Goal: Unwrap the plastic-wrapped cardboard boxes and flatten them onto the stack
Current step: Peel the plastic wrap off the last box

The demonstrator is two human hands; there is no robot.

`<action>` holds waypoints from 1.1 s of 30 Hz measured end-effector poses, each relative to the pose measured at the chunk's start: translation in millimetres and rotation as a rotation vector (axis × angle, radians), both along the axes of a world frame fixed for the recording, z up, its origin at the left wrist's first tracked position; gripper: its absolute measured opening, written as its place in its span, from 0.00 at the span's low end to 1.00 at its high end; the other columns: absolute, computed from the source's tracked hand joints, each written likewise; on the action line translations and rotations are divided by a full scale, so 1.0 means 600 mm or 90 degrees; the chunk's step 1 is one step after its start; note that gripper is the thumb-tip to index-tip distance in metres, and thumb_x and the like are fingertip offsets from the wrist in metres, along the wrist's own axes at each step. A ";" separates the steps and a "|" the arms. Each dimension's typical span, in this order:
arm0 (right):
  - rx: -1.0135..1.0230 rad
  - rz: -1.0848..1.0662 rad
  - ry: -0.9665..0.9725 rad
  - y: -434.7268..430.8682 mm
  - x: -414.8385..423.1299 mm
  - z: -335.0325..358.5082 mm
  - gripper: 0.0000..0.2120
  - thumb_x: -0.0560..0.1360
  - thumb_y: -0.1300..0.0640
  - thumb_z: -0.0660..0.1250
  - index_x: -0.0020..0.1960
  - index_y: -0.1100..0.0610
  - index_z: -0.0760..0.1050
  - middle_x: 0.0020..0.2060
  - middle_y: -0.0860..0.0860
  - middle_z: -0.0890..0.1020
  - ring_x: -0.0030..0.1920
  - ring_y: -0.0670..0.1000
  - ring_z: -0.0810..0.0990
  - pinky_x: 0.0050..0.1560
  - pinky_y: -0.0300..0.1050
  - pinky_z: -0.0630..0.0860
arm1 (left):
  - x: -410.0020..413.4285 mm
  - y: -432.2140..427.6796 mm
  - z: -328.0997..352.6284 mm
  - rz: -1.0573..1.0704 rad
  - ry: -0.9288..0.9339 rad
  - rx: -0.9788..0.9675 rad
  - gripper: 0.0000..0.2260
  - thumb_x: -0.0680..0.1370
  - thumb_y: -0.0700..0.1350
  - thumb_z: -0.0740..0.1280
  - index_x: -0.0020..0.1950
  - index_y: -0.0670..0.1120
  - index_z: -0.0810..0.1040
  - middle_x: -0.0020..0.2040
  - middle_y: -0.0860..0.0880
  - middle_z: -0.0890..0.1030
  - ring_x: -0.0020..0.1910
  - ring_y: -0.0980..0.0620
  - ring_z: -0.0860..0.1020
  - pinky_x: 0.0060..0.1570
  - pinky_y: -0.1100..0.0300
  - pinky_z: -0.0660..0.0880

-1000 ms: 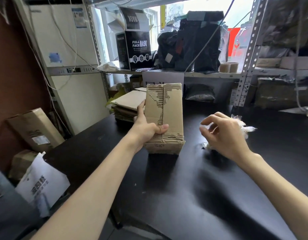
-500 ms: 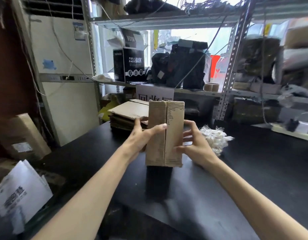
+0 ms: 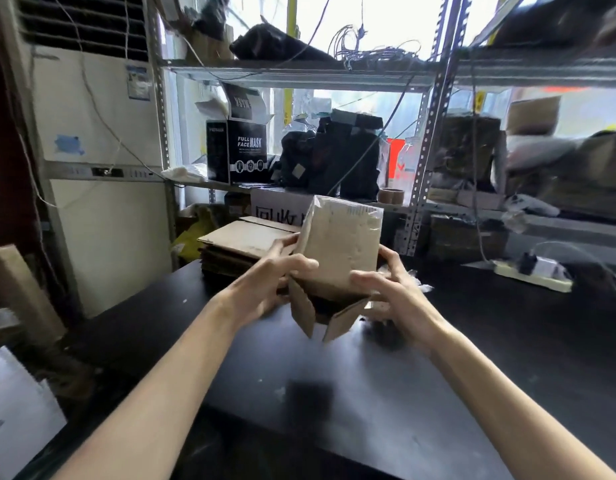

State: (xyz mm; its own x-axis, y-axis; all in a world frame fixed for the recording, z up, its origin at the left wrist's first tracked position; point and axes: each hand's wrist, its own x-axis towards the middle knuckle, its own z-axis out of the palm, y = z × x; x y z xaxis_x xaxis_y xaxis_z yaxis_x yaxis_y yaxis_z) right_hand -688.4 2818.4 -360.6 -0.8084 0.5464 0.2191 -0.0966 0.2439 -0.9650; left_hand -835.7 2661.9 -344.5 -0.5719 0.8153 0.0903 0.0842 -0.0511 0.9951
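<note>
A small brown cardboard box [image 3: 337, 247] is held up above the black table [image 3: 334, 393], tilted, with its bottom flaps hanging open toward me. My left hand [image 3: 268, 282] grips its left side, thumb on the front face. My right hand [image 3: 393, 292] grips its right side, thumb on the lower front. Behind the box on the left lies the stack of flattened cardboard [image 3: 237, 247]. Crumpled clear plastic wrap [image 3: 417, 285] lies mostly hidden behind my right hand.
Metal shelving [image 3: 420, 161] crowded with black bags, a black "FULL FACE MASK" box [image 3: 245, 150] and a tape roll [image 3: 391, 195] stands behind the table. A white power strip [image 3: 531, 275] lies at the right. Boxes and a white bag [image 3: 12, 410] sit at the left.
My right hand left the plastic wrap and took the box's right side. Both hands lifted the box off the table and turned it; its bottom flaps now hang open.
</note>
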 end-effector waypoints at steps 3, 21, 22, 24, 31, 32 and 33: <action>0.098 -0.014 -0.005 -0.004 0.015 -0.005 0.31 0.63 0.40 0.76 0.62 0.43 0.70 0.60 0.50 0.78 0.63 0.47 0.77 0.64 0.51 0.74 | 0.001 -0.002 -0.005 0.054 0.047 -0.017 0.63 0.54 0.59 0.84 0.80 0.48 0.50 0.59 0.49 0.81 0.57 0.50 0.82 0.56 0.54 0.79; 0.328 -0.338 -0.008 -0.013 -0.005 0.023 0.21 0.63 0.37 0.78 0.39 0.53 0.77 0.33 0.48 0.83 0.37 0.49 0.82 0.42 0.52 0.80 | 0.037 0.022 0.005 0.202 0.665 -0.276 0.58 0.62 0.63 0.80 0.83 0.51 0.51 0.72 0.49 0.66 0.72 0.47 0.63 0.70 0.48 0.67; 0.360 -0.349 -0.040 -0.013 -0.003 0.030 0.23 0.62 0.34 0.77 0.39 0.53 0.76 0.33 0.47 0.82 0.38 0.50 0.82 0.43 0.52 0.79 | 0.031 0.022 0.012 0.179 0.660 -0.261 0.56 0.62 0.60 0.81 0.82 0.51 0.54 0.71 0.50 0.67 0.71 0.47 0.64 0.70 0.49 0.67; 0.404 -0.318 -0.087 -0.011 0.005 0.044 0.25 0.62 0.32 0.74 0.46 0.50 0.76 0.36 0.45 0.82 0.41 0.49 0.81 0.46 0.49 0.78 | 0.012 0.018 0.030 0.111 0.609 -0.227 0.53 0.60 0.53 0.82 0.80 0.52 0.60 0.69 0.51 0.70 0.70 0.49 0.66 0.71 0.53 0.67; 0.468 -0.098 -0.008 0.015 0.009 0.024 0.22 0.76 0.58 0.71 0.66 0.41 0.73 0.59 0.48 0.76 0.44 0.44 0.84 0.50 0.48 0.81 | -0.029 0.021 0.075 -0.086 0.633 -0.298 0.37 0.64 0.33 0.72 0.68 0.62 0.76 0.76 0.58 0.66 0.77 0.52 0.59 0.76 0.44 0.58; 0.531 -0.063 -0.010 0.017 0.006 0.018 0.24 0.75 0.58 0.71 0.67 0.41 0.73 0.64 0.46 0.73 0.55 0.42 0.80 0.58 0.44 0.77 | -0.032 0.026 0.072 -0.088 0.611 -0.275 0.34 0.66 0.30 0.67 0.65 0.61 0.78 0.76 0.58 0.67 0.78 0.52 0.58 0.78 0.43 0.54; 0.570 -0.018 -0.020 0.019 0.002 0.013 0.25 0.75 0.57 0.72 0.69 0.41 0.72 0.68 0.44 0.70 0.64 0.40 0.74 0.64 0.41 0.71 | -0.034 0.030 0.068 -0.081 0.587 -0.248 0.33 0.67 0.29 0.63 0.64 0.60 0.79 0.75 0.57 0.69 0.79 0.53 0.59 0.79 0.44 0.54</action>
State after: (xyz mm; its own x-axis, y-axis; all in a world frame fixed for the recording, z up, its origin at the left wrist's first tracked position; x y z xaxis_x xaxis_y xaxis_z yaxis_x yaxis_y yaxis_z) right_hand -686.9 2829.7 -352.6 -0.8097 0.2013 0.5512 -0.0559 0.9086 -0.4139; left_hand -855.9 2680.1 -303.7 -0.3199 0.9325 0.1678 0.8458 0.2013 0.4941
